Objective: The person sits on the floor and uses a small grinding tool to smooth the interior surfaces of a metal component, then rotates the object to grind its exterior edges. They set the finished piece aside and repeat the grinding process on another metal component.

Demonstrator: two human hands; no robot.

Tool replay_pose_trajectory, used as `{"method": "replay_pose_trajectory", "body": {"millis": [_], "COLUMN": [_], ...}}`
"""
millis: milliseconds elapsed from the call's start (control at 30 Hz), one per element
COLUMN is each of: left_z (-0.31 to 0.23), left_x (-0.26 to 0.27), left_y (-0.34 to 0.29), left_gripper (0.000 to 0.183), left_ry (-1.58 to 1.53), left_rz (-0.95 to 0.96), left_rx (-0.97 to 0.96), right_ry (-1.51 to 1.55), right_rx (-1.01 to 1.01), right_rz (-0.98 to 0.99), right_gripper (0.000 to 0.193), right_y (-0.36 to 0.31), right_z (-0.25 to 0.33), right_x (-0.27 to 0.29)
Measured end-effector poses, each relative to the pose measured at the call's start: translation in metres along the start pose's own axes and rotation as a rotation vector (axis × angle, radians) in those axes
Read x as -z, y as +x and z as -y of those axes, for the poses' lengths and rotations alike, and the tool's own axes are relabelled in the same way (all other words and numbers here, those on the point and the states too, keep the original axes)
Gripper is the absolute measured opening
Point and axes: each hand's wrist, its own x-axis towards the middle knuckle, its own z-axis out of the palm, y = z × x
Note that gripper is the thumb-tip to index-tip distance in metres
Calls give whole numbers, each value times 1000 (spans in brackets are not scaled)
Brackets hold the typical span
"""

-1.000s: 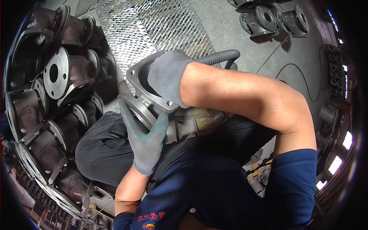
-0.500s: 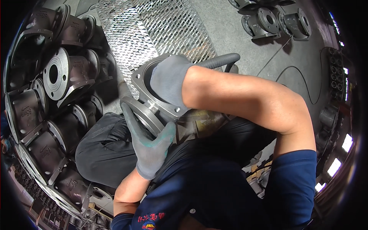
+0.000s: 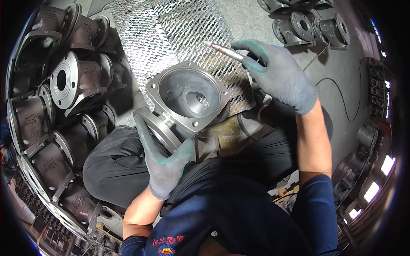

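Note:
In front of me a dark grey cast-metal valve body (image 3: 173, 91) sits tilted, its round bore facing up inside a square flange with bolt holes. My left hand (image 3: 165, 164), in a grey and green glove, is closed around the round side flange (image 3: 157, 129), thumb and fingers on opposite faces. Above and to the right, my gloved right hand (image 3: 282, 74) holds a slim metal die grinder (image 3: 227, 52) with a small pinkish grinding tip. The tip points left, over the metal sheet and apart from the casting. A second opening shows inside the bore.
Stacked valve castings (image 3: 81, 79) line the left side. A patterned silvery sheet (image 3: 188, 30) lies on the floor ahead. More castings (image 3: 294, 30) stand at the far right, near a thin black cable (image 3: 341, 96). A worn yellowish block (image 3: 228, 138) sits beneath the valve body.
My right hand has come out of the bore and moved up and right, bringing the die grinder into sight. The left hand keeps its grip on the side flange.

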Motion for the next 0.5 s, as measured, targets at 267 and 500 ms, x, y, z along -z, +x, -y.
{"method": "replay_pose_trajectory", "body": {"millis": [267,500], "left_z": [-5,-5], "left_x": [-6,-14], "left_y": [-1,-5], "left_gripper": [135,133], "left_ry": [60,249], "left_rz": [37,8], "left_rx": [-13,-160], "right_ry": [307,60], "right_rx": [-416,60], "right_rz": [93,50], "right_gripper": [43,37], "right_y": [-41,-37], "right_z": [0,-19], "right_x": [1,-4]}}
